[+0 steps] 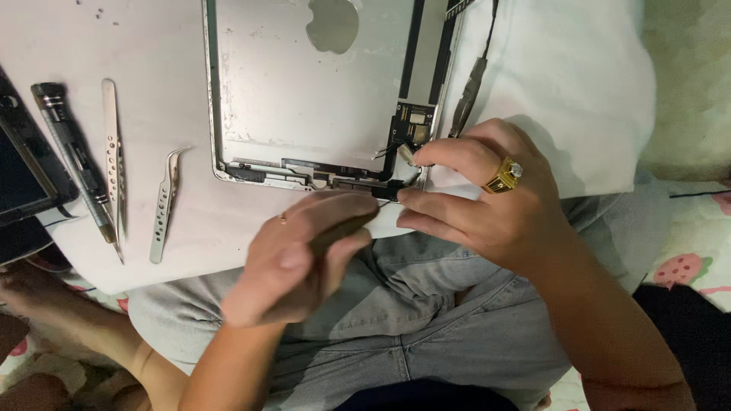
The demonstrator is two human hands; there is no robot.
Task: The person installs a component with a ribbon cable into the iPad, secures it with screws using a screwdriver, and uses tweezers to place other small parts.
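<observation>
White board (190,236) rests on the person's lap and carries everything. Largest on it is an emptied silver tablet shell (304,99), holding only black strips and a small connector block (415,122) in its lower right corner. The right hand (487,205), wearing a gold ring (504,175), pinches a small part at that corner. The left hand (304,259) has fingers curled tight around a dark tool (343,228), tip at the shell's bottom edge. A screwdriver (72,160) and two tweezers (164,205) lie left.
</observation>
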